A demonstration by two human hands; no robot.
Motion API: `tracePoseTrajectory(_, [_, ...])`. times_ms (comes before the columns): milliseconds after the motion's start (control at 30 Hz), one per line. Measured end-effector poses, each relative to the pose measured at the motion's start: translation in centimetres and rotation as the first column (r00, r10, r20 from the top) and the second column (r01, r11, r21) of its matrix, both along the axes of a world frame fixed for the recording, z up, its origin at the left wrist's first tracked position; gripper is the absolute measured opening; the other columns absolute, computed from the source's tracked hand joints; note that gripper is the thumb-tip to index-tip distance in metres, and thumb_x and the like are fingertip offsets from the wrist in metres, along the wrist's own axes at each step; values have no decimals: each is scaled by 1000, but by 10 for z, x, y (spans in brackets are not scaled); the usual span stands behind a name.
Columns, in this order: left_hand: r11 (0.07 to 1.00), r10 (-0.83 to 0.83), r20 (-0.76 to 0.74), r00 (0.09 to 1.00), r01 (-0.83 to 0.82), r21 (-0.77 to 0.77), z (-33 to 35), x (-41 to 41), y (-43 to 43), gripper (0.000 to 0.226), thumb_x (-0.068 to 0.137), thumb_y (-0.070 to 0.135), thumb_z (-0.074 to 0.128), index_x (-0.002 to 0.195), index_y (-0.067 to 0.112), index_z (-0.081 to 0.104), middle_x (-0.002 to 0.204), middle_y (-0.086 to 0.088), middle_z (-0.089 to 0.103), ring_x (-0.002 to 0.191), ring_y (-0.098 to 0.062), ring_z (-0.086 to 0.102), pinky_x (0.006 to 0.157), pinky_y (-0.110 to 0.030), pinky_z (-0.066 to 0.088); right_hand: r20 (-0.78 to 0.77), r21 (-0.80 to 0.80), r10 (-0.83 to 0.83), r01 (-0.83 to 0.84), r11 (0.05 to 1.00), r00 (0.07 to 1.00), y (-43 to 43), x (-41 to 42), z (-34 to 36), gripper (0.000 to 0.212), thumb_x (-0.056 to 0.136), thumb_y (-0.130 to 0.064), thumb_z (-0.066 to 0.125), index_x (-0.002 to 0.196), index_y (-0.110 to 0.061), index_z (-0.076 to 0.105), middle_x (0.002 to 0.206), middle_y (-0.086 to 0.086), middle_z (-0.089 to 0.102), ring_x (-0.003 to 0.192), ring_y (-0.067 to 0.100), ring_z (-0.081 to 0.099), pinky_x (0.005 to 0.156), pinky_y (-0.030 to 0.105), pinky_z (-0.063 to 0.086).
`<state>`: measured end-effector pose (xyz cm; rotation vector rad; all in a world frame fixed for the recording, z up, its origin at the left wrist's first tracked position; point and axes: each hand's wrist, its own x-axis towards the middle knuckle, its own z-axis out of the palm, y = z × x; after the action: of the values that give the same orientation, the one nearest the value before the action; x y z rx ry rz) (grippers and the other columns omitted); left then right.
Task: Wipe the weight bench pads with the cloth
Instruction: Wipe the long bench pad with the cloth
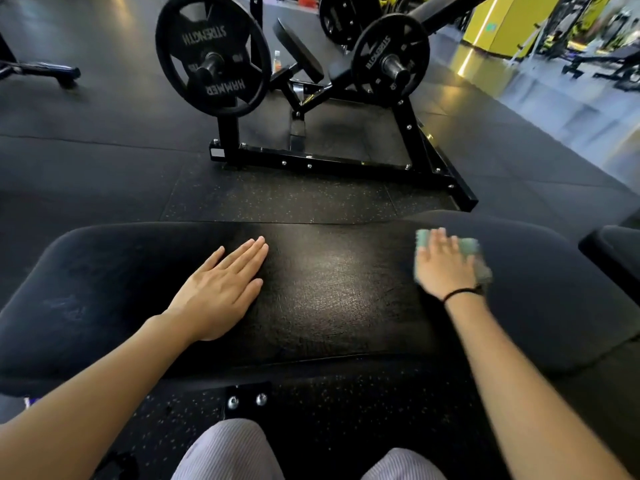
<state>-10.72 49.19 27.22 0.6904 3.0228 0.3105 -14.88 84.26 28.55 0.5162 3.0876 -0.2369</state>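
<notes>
A long black bench pad (332,292) stretches across the frame in front of me. My left hand (218,289) lies flat on its middle-left part, fingers straight and together. Further right, my right hand (445,265) presses a green-grey cloth (472,249) flat against the pad, fingers spread; both hand and cloth are motion-blurred. The cloth sticks out past my fingertips and along the right side of the hand. A black band circles my right wrist.
Beyond the pad stands a black plate-loaded machine frame (332,164) with two weight plates (213,55) and its own small pad (298,50). Another dark pad (613,247) edges in at the right. A bolted bracket (247,398) and my knees are below.
</notes>
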Motion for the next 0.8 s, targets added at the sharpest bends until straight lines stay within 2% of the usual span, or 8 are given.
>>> tracePoseTrajectory(67, [1000, 0, -5, 1000, 0, -5, 0, -1, 0, 76, 77, 53, -14, 148, 25, -11, 154, 14, -19, 139, 2, -23, 116, -29, -12, -89, 52, 160, -156, 986, 983, -67, 22, -7, 55, 99, -31, 12, 149, -10, 10, 158, 9, 11, 144, 26, 13, 115, 50, 15])
tracePoseTrajectory(167, [1000, 7, 0, 1000, -7, -17, 1, 0, 2, 77, 75, 54, -16, 147, 26, -14, 153, 15, -21, 138, 2, -24, 115, -27, -14, -116, -5, 458, -462, 887, 881, -162, 81, -15, 54, 99, -37, 9, 150, -22, 1, 158, -5, -5, 146, 16, -7, 118, 44, -2])
tracePoseTrajectory(233, [1000, 4, 2, 1000, -3, -25, 1, 1, 1, 77, 74, 55, -17, 146, 27, -17, 151, 15, -23, 136, 2, -26, 114, -26, -15, -140, -48, 547, -557, 829, 826, -171, 110, -15, 56, 96, -39, 7, 150, -25, 7, 157, -11, 0, 145, 11, -4, 117, 42, -3])
tracePoseTrajectory(333, [1000, -12, 18, 1000, 12, 15, 1, 1, -1, 75, 75, 57, -15, 144, 27, -16, 152, 15, -22, 136, 5, -25, 115, -26, -15, -155, 75, 417, -410, 909, 896, -93, 117, -17, 62, 91, -42, 4, 150, -25, 17, 156, -11, 10, 145, 10, 10, 116, 41, 10])
tracePoseTrajectory(467, [1000, -20, 18, 1000, 19, 17, -1, 0, -2, 74, 75, 56, -16, 143, 28, -17, 151, 14, -24, 136, 5, -26, 116, -28, -14, 44, -7, 21, -21, 1000, 999, 29, 102, 0, 52, 100, -35, 8, 151, -25, 0, 159, -8, -6, 145, 10, -4, 118, 43, 5])
tracePoseTrajectory(567, [1000, -14, 10, 1000, 14, 19, 0, 0, -1, 75, 76, 55, -16, 145, 27, -16, 152, 15, -24, 137, 4, -25, 116, -29, -13, 47, 44, -65, 63, 997, 997, 20, 87, -3, 55, 100, -36, 7, 151, -19, 2, 160, -2, -2, 146, 17, 0, 117, 50, 8])
tracePoseTrajectory(667, [1000, -7, -2, 1000, 7, 8, 0, -1, 0, 76, 75, 54, -17, 145, 26, -17, 151, 14, -25, 137, 2, -26, 116, -29, -13, -121, 126, 184, -169, 977, 975, -76, 80, -13, 62, 93, -39, 7, 150, -14, 15, 158, 5, 16, 144, 25, 16, 113, 53, 20])
tracePoseTrajectory(800, [997, -35, -36, 999, 33, -66, 0, 0, -1, 73, 74, 48, -19, 143, 25, -18, 153, 10, -24, 137, -2, -27, 113, -27, -16, -125, -12, 530, -536, 844, 839, -214, 87, -14, 55, 100, -33, 18, 151, -19, 4, 159, -4, -1, 146, 15, -6, 118, 46, -2])
